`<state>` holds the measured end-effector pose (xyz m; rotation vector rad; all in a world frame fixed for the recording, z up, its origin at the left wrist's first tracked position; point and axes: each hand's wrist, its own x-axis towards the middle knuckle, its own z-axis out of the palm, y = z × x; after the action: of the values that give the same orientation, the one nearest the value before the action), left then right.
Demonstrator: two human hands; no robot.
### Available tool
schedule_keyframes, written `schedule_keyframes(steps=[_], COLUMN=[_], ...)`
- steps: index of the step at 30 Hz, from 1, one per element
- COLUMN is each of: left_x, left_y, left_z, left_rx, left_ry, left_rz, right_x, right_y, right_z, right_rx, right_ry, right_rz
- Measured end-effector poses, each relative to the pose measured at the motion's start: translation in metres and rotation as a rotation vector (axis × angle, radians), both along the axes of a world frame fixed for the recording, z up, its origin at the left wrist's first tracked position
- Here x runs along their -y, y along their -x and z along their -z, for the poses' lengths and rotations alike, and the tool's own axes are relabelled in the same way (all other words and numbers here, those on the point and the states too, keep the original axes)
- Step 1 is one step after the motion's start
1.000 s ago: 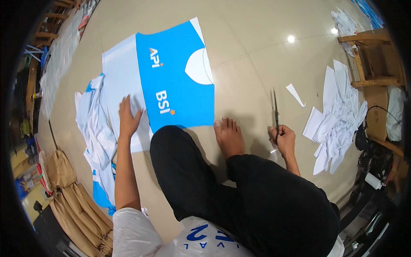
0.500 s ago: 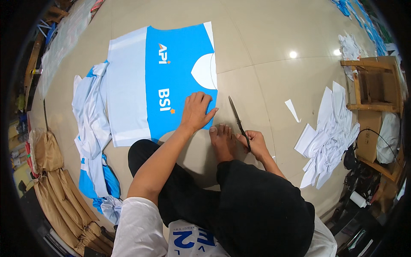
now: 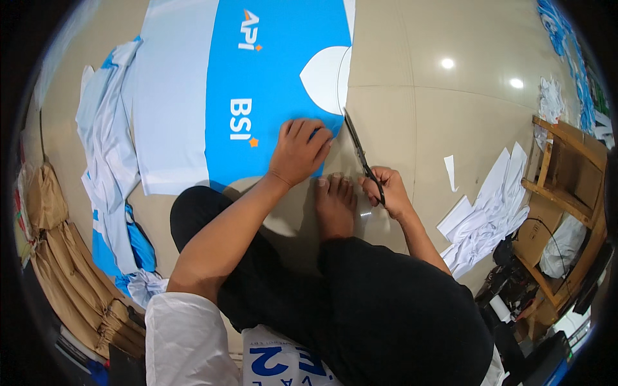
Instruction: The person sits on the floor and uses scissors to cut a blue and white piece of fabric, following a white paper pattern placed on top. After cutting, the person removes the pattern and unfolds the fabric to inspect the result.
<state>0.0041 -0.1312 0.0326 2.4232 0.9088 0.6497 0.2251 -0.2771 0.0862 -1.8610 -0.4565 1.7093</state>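
On the pale tiled floor (image 3: pixel 412 122) a person sits cross-legged in black trousers, one bare foot (image 3: pixel 333 206) tucked forward between the two hands. A printed fabric panel (image 3: pixel 257 90), bright blue down the middle with a light band along its left side and a white curved neck shape at its right edge, lies flat and spread out just ahead of the knees.

The left hand (image 3: pixel 299 151) rests palm down on the panel's lower right corner, fingers spread and flat; it grips nothing and seems to be there to pin the cloth so it cannot slide or ruck. The right hand (image 3: pixel 385 192) has its fingers closed through the handles of a pair of dark scissors (image 3: pixel 359 153), whose blades point up and away from the body along the panel's right edge, just beside the left fingertips and below the white curve. The blades look nearly together, though the angle makes that hard to judge.

To the left of the panel a heap of blue and white fabric pieces (image 3: pixel 109 161) lies crumpled, with a stack of brown paper bundles (image 3: pixel 58 257) nearer the body. To the right, well apart from the scissors, white offcuts (image 3: pixel 489 219) lie scattered on the floor beside a wooden stool (image 3: pixel 560 174).
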Motion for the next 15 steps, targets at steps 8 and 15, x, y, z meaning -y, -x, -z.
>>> schedule_keyframes(steps=[8, 15], left_x=[0.0, -0.001], left_y=[-0.001, -0.001], left_z=[0.002, 0.003], left_rx=[0.001, -0.011], left_ry=[0.005, -0.001], left_rz=[-0.028, -0.026], right_x=[-0.013, -0.018], right_y=[-0.006, -0.005], right_z=[0.004, 0.008], right_rx=[-0.017, 0.002], right_ry=[-0.012, -0.018], right_rz=[-0.05, -0.054])
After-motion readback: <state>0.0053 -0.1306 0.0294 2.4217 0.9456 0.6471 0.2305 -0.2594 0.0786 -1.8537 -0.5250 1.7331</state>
